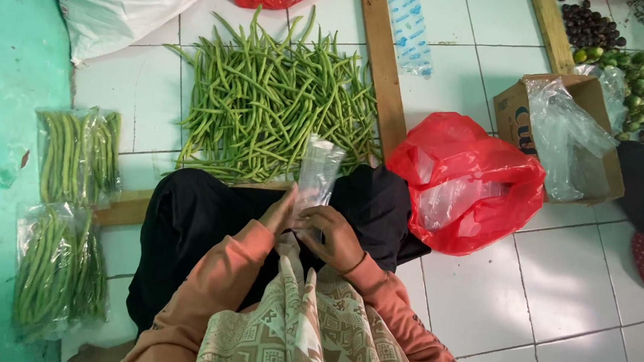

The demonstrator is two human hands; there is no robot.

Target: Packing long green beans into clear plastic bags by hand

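Observation:
Both of my hands hold one clear, empty plastic bag [316,175] upright above my lap. My left hand [280,211] pinches its lower left edge and my right hand [336,236] grips its lower right side. Just beyond the bag lies a large loose heap of long green beans [276,102] on the white tiled floor [569,285]. Two filled clear bags of green beans [78,151] [57,268] lie to my left, one behind the other.
A red plastic bag [465,184] holding clear bags sits at my right, and a cardboard box [563,136] lined with plastic stands behind it. Small green and dark fruits [614,51] are heaped at the far right. A wooden strip [383,65] runs beside the heap, a white sack [117,1] at the back left.

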